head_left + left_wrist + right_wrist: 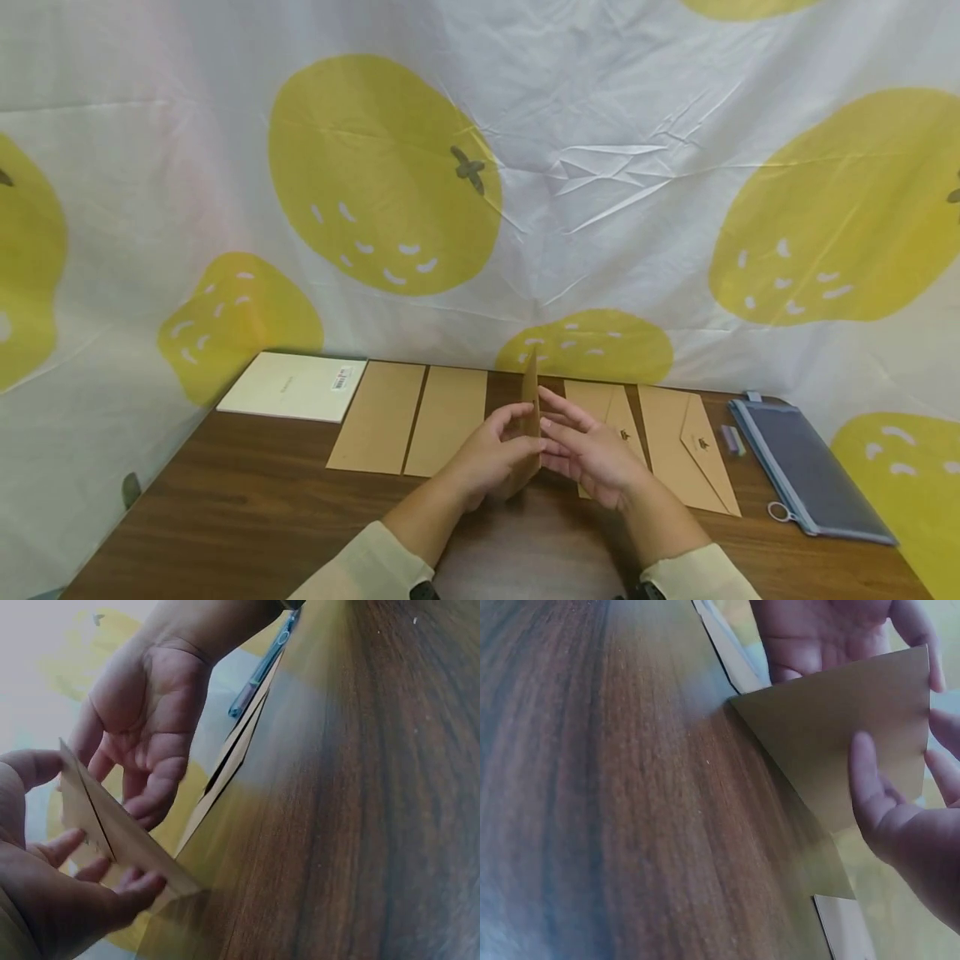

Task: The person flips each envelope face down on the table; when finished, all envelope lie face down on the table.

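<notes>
Head: our left hand (487, 458) and right hand (600, 458), fingers loosely extended, steady a matte kraft envelope (531, 383) upright between them. Left wrist: we see its diagonal flap edge (96, 814). Right wrist: its plain face (802, 727), near the wood-grained surface (667, 810), yellowish cloth (911, 919) behind.

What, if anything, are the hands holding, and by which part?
A brown envelope, held upright by its broad faces: the left hand on the flap side, the right hand on the plain side.

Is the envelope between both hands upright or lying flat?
Upright: the head view shows the envelope nearly edge-on between left hand and right hand.
</notes>
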Available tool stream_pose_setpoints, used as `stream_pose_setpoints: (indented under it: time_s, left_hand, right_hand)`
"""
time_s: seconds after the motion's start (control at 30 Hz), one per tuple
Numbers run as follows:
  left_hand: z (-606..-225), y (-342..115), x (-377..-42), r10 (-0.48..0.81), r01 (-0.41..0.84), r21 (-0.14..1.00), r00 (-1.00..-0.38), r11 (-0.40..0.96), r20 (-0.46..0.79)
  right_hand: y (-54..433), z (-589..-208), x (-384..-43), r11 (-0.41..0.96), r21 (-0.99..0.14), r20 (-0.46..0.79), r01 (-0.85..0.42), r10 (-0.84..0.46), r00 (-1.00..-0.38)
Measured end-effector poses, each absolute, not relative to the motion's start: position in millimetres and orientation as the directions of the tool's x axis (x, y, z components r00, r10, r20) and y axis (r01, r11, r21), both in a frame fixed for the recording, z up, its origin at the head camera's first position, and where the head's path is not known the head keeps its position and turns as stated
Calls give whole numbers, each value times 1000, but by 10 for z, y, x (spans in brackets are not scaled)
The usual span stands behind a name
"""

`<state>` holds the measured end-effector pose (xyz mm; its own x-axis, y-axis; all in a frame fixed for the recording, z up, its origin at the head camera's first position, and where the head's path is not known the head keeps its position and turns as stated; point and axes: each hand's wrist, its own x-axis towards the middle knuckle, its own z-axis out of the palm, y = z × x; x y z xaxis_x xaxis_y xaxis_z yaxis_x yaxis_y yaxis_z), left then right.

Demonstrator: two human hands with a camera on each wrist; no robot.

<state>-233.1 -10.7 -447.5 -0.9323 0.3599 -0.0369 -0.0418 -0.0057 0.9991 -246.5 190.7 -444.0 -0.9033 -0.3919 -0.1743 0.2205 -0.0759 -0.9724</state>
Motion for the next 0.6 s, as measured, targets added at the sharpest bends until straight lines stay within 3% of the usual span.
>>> stream_pose_setpoints:
  time_s: [0.17, 0.6]
  left_hand:
    - [-4435, -122, -2361, 383, -74, 984, -924, -162, -6]
    - [-4414, -250, -2454, 292, -38, 985, -956, -167, 12]
  right_hand:
    - [1919, -4467, -2472, -39, -981, -155, 191, -442, -884]
    - [1964, -4504, -2502, -17, -966, -229, 258, -411, -882]
